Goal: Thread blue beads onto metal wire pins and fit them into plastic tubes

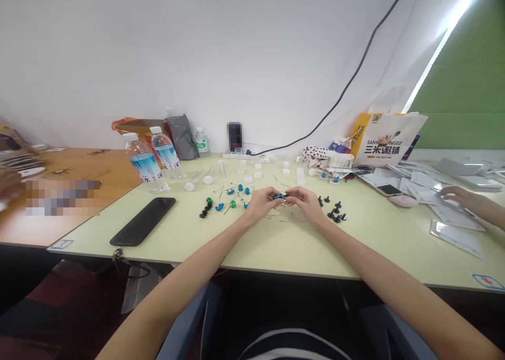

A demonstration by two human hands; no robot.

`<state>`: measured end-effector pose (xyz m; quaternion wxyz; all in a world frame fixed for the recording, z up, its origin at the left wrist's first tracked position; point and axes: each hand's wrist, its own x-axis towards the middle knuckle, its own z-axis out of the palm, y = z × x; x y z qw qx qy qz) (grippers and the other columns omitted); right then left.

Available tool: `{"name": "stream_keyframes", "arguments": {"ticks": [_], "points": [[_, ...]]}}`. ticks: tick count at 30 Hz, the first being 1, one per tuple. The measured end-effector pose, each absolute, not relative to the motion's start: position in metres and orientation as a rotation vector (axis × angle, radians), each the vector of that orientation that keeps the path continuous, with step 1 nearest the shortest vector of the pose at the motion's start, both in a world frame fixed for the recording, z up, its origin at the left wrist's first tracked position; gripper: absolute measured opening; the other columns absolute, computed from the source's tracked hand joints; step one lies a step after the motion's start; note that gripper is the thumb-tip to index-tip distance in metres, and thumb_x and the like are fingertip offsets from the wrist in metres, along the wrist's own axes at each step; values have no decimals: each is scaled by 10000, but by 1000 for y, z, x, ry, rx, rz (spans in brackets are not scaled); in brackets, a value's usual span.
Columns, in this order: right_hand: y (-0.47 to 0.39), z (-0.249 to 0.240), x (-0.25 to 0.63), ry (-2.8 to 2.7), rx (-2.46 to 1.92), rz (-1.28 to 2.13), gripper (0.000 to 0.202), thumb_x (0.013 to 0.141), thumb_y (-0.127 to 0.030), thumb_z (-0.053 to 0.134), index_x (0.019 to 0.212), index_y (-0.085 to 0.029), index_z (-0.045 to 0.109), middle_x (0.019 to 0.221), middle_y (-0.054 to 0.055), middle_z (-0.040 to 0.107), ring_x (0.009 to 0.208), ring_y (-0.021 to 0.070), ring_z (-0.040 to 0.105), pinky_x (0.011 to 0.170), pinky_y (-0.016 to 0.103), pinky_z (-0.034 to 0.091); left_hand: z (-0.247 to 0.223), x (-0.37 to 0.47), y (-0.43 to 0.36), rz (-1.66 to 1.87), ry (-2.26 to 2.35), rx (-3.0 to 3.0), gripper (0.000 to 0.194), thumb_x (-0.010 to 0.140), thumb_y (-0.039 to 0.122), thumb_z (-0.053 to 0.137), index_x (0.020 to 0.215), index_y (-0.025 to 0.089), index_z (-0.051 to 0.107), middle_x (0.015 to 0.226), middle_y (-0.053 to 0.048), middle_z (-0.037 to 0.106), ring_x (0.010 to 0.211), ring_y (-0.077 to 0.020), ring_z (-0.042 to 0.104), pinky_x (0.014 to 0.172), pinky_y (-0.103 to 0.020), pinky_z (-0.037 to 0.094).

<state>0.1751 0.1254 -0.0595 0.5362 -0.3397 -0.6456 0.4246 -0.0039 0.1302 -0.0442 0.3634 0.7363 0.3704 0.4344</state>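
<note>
My left hand [261, 203] is closed on a small blue part [279, 196] above the middle of the table. Facing it, my right hand [303, 202] pinches a small black piece [286, 195] that meets the blue part. Left of my hands lie blue parts [220, 207], green parts [233, 204] and a row of black pieces [203, 213]. Several black knob-like pieces [336, 210] are just right of my right hand. Thin metal rods [292, 221] lie around and below the hands.
A black phone [143, 221] and two water bottles [144, 162] are on the left. White caps [258, 175] and clear tubes [194, 181] lie further back. At the right, another person's hand [460, 196] touches flat clear packets [455, 236], near a paper bag [384, 139].
</note>
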Motion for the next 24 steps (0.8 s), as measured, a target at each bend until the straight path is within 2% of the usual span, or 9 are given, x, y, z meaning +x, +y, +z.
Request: {"name": "stream_keyframes", "arguments": {"ticks": [7,14,24], "points": [[125,-56,178,-1552,-815,1042,232,674,-315,676,857,-173,654,776,31,678,655,152,622,662,310,509,-45,-3,130,1134,949,1828,194,691,264,660,805,112,622,646,-27,634,526,-101,579,527,-213,491],[122,-56,175,-1530,-803,1002,242,646,-286,695,860,-183,643,779,23,668,669,153,617,662,295,501,-40,-3,131,1120,928,1661,206,661,173,657,852,97,652,665,-38,663,558,-121,612,596,-247,524],[122,-58,175,-1513,-803,1002,226,654,-325,695,812,-168,656,661,19,668,589,159,624,626,316,530,-41,-6,133,1089,914,1723,273,691,163,610,953,103,661,695,-41,672,583,-126,621,636,-246,520]]}}
